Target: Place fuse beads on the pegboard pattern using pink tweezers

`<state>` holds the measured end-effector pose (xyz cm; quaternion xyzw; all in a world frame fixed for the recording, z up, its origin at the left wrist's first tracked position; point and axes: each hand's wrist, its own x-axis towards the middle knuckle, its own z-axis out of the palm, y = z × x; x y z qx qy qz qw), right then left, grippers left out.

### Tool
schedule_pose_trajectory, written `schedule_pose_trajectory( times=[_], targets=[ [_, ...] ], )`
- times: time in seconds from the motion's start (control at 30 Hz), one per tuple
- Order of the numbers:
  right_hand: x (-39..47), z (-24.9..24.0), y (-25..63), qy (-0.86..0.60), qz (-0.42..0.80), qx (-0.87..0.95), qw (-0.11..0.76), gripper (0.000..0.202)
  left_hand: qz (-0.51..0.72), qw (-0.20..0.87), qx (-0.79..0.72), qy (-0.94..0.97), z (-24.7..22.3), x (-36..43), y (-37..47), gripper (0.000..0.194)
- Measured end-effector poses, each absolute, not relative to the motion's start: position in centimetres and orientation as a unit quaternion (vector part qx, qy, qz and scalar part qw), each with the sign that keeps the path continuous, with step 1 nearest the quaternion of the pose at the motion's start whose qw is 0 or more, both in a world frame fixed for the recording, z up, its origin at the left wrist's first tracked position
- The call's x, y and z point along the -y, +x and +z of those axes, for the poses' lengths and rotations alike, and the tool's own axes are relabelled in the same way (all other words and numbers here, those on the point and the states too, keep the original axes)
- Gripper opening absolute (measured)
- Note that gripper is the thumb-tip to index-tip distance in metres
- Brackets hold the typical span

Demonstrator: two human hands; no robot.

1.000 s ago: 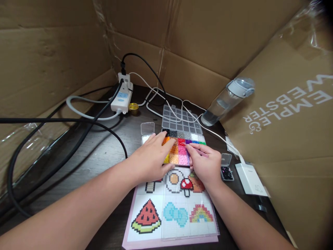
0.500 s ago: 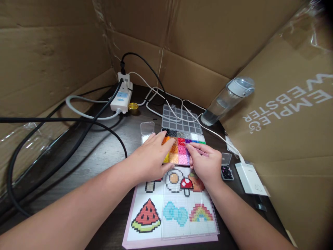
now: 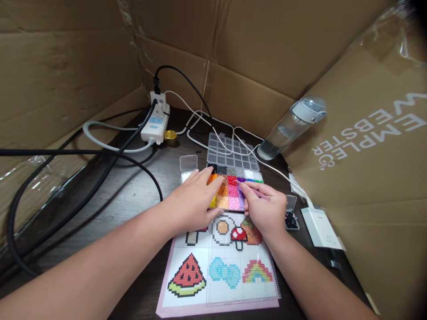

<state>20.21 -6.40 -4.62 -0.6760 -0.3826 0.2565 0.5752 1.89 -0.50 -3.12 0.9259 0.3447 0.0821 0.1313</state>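
A compartment box of coloured beads [image 3: 232, 191] lies with its lid folded back. My left hand [image 3: 196, 198] rests on its left part, fingers spread, with nothing in it. My right hand [image 3: 265, 206] pinches pink tweezers [image 3: 260, 194], whose tip is over the box near the red and purple beads. Below the box, a clear pegboard [image 3: 245, 293] covers part of a sheet of pixel pictures [image 3: 173, 266]. A red and white mushroom of beads [image 3: 239, 235] shows on the board.
A water bottle [image 3: 287, 129] leans in view at the back right. A power strip [image 3: 156, 124] with cables and a gold tin [image 3: 170, 137] are at the back left. A white charger [image 3: 322, 227] and a small box of dark beads [image 3: 291, 220] lie right. Cardboard walls surround the table.
My right hand has shifted slightly right with the tweezers, their tip moving from the red beads toward the purple. The small dark-bead box has moved slightly right. My left hand stays in place.
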Motion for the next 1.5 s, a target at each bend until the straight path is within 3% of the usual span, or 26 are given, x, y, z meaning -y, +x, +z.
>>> schedule_pose_trajectory(
  times=[1.1,1.5],
  targets=[
    [9.6,-1.6,20.2,-0.658,0.186,0.398,0.611,0.018,0.095,0.143,-0.350,0.921,-3.4,0.4,1.7,0.075],
    [18.0,-4.0,21.6,-0.671,0.105,0.500,0.538,0.013,0.081,0.142,-0.349,0.923,-3.4,0.2,1.9,0.076]
  ],
)
